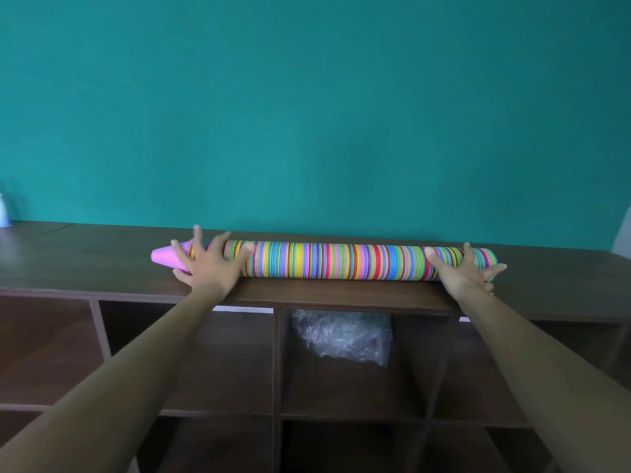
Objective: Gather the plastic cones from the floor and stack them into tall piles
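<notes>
A long stack of many-coloured plastic cones [327, 260] lies on its side along the top of a dark wooden shelf unit [102, 261]. A pink cone tip [165, 257] forms its left end. My left hand [208, 264] is spread with straight fingers over the stack's left end, just right of the pink tip. My right hand [466, 271] is spread the same way over the right end. Neither hand curls round the stack; the fingers are splayed and lie on or just above it.
A teal wall [307, 114] rises right behind the shelf top. Below the top are open cubbies; one holds a crumpled clear plastic bag [343, 336]. A pale object [4, 209] stands at the far left edge of the shelf top.
</notes>
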`<action>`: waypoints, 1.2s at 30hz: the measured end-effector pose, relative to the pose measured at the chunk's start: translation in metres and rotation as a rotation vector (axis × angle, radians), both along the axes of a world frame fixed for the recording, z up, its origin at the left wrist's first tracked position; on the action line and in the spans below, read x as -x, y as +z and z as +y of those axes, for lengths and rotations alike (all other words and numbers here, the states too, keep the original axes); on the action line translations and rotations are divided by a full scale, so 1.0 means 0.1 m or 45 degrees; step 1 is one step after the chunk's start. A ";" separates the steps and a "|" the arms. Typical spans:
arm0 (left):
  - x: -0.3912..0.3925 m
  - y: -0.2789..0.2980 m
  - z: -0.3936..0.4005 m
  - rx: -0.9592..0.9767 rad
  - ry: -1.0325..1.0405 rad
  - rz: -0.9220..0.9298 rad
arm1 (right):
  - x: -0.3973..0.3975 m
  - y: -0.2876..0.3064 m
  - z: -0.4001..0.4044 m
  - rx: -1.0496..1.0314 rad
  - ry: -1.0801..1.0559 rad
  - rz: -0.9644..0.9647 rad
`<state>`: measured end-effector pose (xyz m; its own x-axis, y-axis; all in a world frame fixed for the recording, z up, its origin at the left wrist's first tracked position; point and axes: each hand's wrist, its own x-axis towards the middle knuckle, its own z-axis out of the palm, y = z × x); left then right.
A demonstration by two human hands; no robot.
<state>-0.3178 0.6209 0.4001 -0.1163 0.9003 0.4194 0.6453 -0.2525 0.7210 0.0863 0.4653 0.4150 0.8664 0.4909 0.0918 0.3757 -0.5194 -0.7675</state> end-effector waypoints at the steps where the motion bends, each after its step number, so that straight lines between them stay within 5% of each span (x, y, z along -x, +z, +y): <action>1: -0.04 0.00 -0.02 0.072 -0.054 0.109 | -0.02 0.00 -0.01 0.008 0.026 0.009; 7: -0.08 0.04 0.14 0.151 -0.023 0.392 | -0.20 0.01 0.06 0.086 0.151 -0.008; 36: -1.11 -0.15 2.16 -0.239 -0.011 0.606 | -1.27 -0.19 1.80 0.134 0.125 -0.449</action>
<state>-0.2072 0.8366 0.3850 0.1339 0.8044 0.5788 0.8884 -0.3562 0.2895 0.2131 0.6454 0.3955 0.7390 0.5925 0.3207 0.6591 -0.5372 -0.5264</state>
